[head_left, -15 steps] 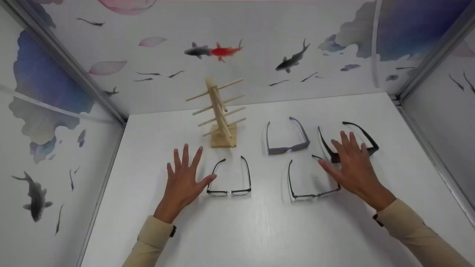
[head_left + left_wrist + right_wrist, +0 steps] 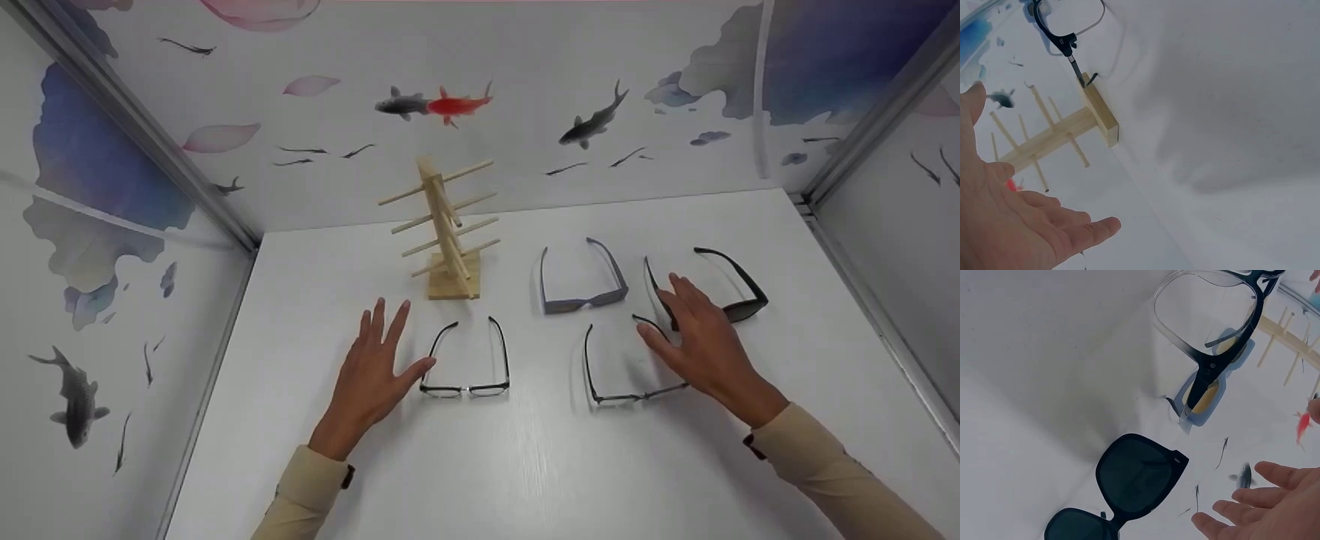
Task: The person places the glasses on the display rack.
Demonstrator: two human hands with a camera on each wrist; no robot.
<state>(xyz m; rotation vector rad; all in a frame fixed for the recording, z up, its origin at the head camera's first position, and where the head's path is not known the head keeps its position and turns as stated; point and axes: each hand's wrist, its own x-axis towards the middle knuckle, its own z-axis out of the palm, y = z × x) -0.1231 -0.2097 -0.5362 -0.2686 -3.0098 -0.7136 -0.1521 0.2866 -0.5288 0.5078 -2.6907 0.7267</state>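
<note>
My left hand [image 2: 367, 386] hovers with straight fingers beside black-topped eyeglasses [image 2: 487, 389], its thumb tip overlapping their left temple. My right hand [image 2: 705, 349], fingers extended and holding nothing, is over the right side of the table. It partly covers black sunglasses [image 2: 746, 307] and the right end of clear-bottomed eyeglasses [image 2: 589, 367]. Blue-grey sunglasses [image 2: 571, 305] lie behind those eyeglasses. All these glasses rest with temples unfolded, pointing away from me. In the right wrist view, dark lenses of the black sunglasses [image 2: 1137, 475] show apart from the fingertips [image 2: 1204, 523].
A wooden display stand [image 2: 454, 285] with several crossing dowels stands at the back, left of centre. White panels printed with fish and petals enclose the white table [image 2: 517, 465] at the back and both sides, with metal rails [image 2: 885, 315] along the edges.
Both hands have shifted slightly and their fingers are closer together. The right hand has drawn a little toward me, uncovering more of the black sunglasses' front. The glasses have stayed in place.
</note>
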